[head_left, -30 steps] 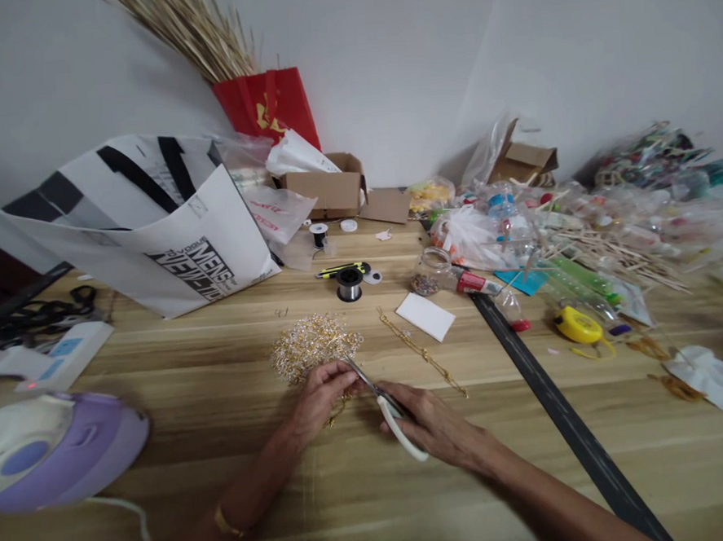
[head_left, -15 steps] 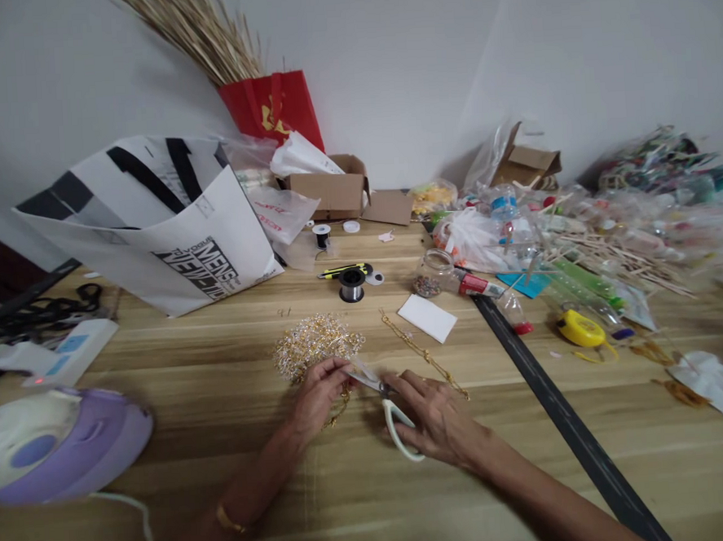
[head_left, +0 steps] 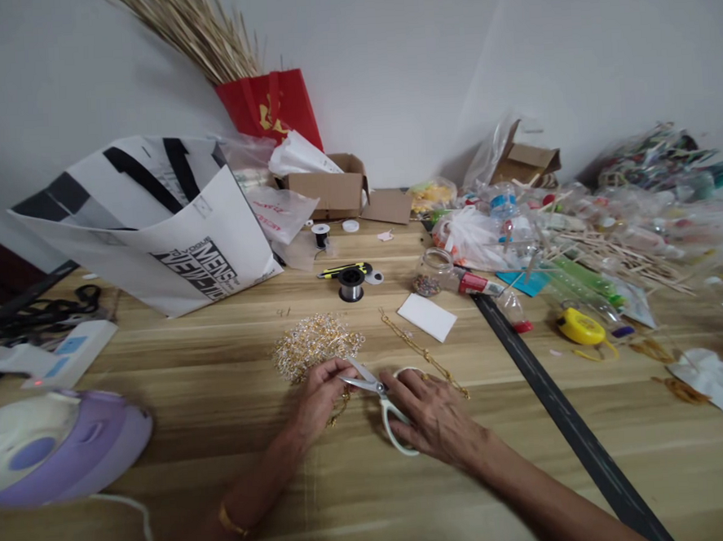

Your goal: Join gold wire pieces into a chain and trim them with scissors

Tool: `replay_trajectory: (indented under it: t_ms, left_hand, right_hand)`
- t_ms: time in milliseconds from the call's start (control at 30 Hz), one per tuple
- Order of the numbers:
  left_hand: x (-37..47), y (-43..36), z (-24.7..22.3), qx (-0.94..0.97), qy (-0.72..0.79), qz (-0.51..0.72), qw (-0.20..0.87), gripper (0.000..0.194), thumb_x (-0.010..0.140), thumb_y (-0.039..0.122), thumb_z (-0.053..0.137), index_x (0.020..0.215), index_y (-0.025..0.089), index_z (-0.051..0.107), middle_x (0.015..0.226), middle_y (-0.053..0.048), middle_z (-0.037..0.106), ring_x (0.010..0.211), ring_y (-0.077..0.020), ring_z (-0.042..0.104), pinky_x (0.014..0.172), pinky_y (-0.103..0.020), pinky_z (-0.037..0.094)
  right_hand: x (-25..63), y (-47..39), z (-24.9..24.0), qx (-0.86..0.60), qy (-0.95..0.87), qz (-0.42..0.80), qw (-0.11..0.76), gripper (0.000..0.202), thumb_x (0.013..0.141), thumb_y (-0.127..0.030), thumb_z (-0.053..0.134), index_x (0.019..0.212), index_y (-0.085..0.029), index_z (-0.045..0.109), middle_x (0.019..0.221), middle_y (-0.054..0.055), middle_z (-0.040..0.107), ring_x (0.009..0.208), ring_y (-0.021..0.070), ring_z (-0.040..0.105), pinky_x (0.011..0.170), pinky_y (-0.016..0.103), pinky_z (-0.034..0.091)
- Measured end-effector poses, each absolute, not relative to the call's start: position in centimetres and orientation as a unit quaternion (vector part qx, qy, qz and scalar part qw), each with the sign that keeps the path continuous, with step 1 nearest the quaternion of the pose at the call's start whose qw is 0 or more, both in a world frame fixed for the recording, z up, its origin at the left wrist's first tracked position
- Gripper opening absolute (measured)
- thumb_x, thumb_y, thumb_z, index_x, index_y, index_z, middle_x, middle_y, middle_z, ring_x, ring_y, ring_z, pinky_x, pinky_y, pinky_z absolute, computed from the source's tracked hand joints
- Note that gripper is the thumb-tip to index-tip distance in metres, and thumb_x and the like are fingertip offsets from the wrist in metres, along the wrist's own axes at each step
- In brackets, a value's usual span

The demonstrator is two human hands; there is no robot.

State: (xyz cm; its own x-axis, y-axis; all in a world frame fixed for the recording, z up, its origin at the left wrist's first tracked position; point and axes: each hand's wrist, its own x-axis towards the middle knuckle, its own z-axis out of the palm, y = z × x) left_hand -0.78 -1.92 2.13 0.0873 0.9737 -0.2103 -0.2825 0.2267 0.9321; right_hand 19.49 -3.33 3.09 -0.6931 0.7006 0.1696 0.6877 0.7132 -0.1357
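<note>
My right hand grips a pair of scissors with white handles, its fingers in the loops. The blades are spread and point left at the fingertips of my left hand. Those left fingers are pinched together on a gold chain, whose end hangs below them; the pinched part is hidden. Just behind my left hand lies a pile of clear and gold beads. A second gold chain stretches across the table beyond my right hand.
A wire spool, a yellow utility knife, a white card and a bead jar stand farther back. To the left are a purple iron and a white bag. A yellow tape measure lies right.
The scissor handles have spread and the blades now sit wider apart by my left fingertips. Both hands have stayed nearly in place.
</note>
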Motion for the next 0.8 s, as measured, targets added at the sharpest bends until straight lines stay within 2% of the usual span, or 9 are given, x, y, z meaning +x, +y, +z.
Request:
replay_trajectory:
  t_ms: [433,800]
  left_hand:
    - [-0.8,-1.8,1.6,0.421,0.474,0.479,0.607,0.011,0.066,0.024,0.069,0.067,0.013,0.066,0.061,0.000,0.062,0.060,-0.0105,0.054,0.062,-0.022,0.041]
    - [-0.8,-1.8,1.4,0.423,0.483,0.474,0.603,0.020,0.064,0.030,0.071,0.071,0.012,0.067,0.066,-0.003,0.065,0.064,-0.0125,0.056,0.063,-0.023,0.042]
  right_hand:
    - [19.6,-3.4,2.9,-0.390,-0.916,0.035,0.090,0.055,0.086,-0.035,0.053,0.133,-0.017,0.033,0.102,0.009,0.058,0.083,0.0188,0.058,0.068,0.028,0.044]
    - [19.4,-3.4,2.4,-0.381,-0.920,0.004,0.092,0.050,0.089,-0.033,0.049,0.132,-0.013,0.033,0.098,0.010,0.060,0.079,0.0185,0.061,0.061,0.027,0.046]
